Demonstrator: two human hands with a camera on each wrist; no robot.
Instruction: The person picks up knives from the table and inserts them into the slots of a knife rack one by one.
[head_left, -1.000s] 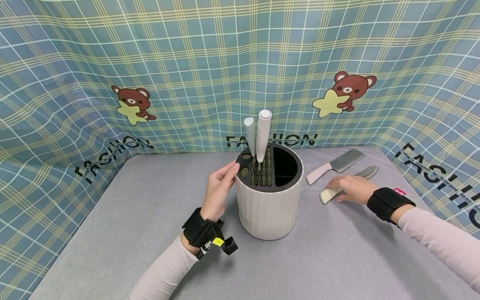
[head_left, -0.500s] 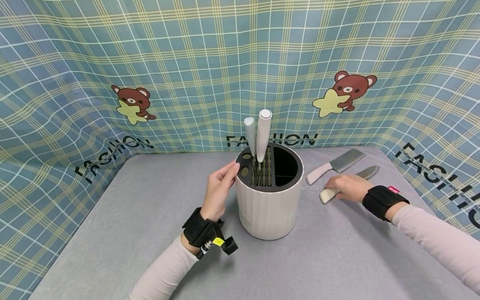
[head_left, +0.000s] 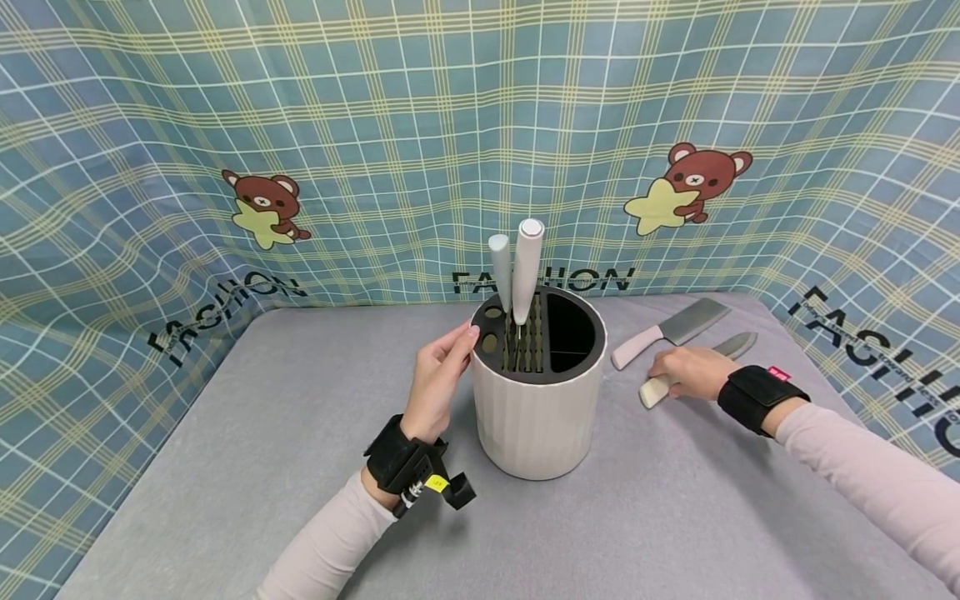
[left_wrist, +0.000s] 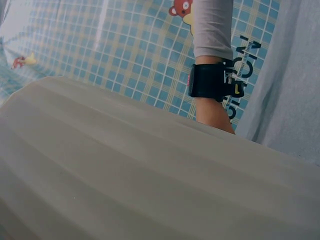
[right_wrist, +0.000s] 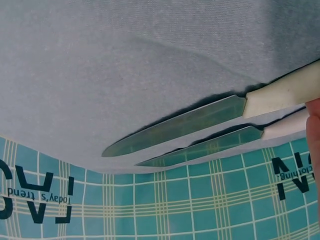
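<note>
The right grip [head_left: 693, 372] has slid a little left and settled over the handle of the knife [head_left: 657, 389] since the earlier frame; the left grip [head_left: 437, 379], the holder [head_left: 537, 425] and the 2 blades on the counter [head_left: 337, 467] look unmoved.

The knife lies toward the counter's far right corner, directly under the right grip, which is the nearer of the 2; the left grip is across the holder. Its long axis runs aslant: butt toward the holder and near edge, tip toward that far right corner. The cleaver [head_left: 693, 322] lies just beyond, roughly parallel.

The right grip is palm down, fingers curled round the handle near the blade; how tightly, I cannot tell. Its forearm reaches in low from the near right. The left grip's thumb and forefinger are nearly straight, tips touching the holder's left rim, clasping nothing. In the holder, 2 handles [head_left: 527, 271] stand up.
</note>
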